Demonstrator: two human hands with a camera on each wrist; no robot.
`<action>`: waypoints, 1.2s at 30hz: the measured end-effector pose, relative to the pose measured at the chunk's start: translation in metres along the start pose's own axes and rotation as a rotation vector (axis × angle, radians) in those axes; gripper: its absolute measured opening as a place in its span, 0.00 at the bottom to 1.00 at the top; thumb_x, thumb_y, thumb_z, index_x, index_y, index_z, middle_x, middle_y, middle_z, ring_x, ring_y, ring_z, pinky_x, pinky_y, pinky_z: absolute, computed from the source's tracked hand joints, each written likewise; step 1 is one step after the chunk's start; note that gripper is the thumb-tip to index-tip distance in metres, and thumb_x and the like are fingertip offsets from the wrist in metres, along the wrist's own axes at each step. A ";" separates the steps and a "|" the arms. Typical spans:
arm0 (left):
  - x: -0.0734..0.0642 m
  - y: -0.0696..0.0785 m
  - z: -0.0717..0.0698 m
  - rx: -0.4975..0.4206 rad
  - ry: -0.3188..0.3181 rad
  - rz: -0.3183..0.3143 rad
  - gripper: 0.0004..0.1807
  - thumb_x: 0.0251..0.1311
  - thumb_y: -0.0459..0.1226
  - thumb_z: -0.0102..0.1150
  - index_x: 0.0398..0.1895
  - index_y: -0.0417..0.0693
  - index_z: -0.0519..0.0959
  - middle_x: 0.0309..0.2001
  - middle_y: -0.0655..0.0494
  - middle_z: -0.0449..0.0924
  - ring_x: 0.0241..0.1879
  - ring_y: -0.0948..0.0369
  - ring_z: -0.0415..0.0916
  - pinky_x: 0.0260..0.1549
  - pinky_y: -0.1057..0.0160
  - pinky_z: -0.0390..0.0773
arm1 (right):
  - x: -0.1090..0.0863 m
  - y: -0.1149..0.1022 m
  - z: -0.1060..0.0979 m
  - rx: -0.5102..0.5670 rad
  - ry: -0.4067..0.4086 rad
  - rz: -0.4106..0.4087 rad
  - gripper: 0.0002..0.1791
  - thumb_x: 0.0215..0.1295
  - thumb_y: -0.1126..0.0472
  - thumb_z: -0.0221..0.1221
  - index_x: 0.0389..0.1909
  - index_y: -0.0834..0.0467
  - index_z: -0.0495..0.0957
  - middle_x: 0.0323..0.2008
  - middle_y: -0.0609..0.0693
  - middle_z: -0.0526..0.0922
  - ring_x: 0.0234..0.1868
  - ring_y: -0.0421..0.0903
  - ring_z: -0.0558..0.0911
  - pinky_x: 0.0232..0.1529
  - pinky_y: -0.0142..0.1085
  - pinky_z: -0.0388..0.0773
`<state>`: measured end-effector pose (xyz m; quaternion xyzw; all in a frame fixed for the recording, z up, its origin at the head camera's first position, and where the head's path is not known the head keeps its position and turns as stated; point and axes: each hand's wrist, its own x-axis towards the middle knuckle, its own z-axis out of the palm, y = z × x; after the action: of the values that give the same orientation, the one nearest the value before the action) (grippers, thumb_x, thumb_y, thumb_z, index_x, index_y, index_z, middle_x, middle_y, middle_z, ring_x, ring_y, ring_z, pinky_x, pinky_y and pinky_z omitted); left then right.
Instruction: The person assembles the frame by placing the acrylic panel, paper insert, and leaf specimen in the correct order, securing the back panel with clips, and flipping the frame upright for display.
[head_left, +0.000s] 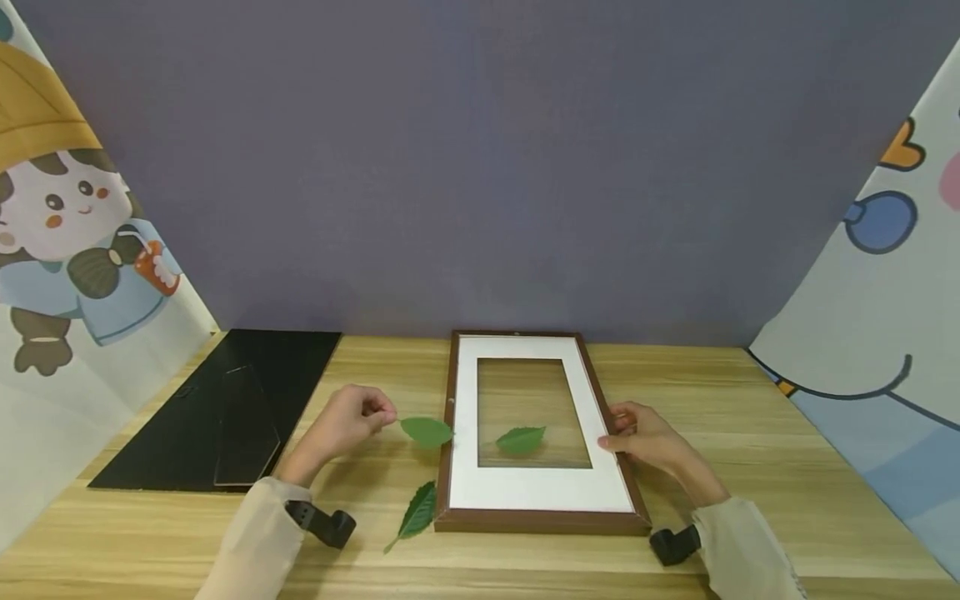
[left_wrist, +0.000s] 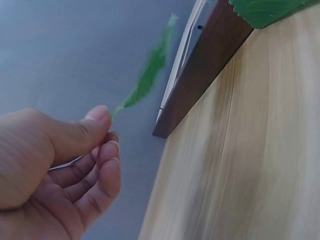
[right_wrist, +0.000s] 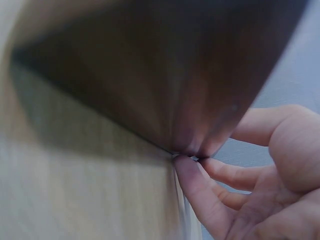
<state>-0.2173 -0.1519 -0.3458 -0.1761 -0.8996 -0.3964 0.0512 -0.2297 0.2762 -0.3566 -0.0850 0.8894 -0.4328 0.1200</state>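
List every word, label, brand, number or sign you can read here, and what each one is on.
None: no readable text in any view.
Brown picture frame and white mat: no lettering visible.
Black easel back: one small detail, too small to make out.
Left cartoon panel and right cartoon panel: drawings only.

In the left wrist view, the pinched green oval leaf [left_wrist: 151, 70] is blurred, and the top edge cuts off the dark green, saw-edged leaf [left_wrist: 270, 11]. The brown rectangular picture frame [right_wrist: 125, 75] is blurred in the right wrist view and runs beyond its top edge.
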 end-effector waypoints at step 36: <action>0.036 0.023 0.040 -0.133 0.167 -0.102 0.07 0.59 0.32 0.62 0.30 0.34 0.83 0.27 0.40 0.81 0.20 0.65 0.71 0.19 0.70 0.71 | 0.001 0.001 0.004 0.033 0.030 0.027 0.38 0.57 0.65 0.65 0.62 0.77 0.57 0.50 0.71 0.68 0.44 0.52 0.74 0.33 0.38 0.78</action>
<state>-0.2412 -0.0984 -0.3487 -0.0992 -0.8717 -0.4706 0.0941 -0.2297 0.2737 -0.3593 -0.0644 0.8849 -0.4471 0.1138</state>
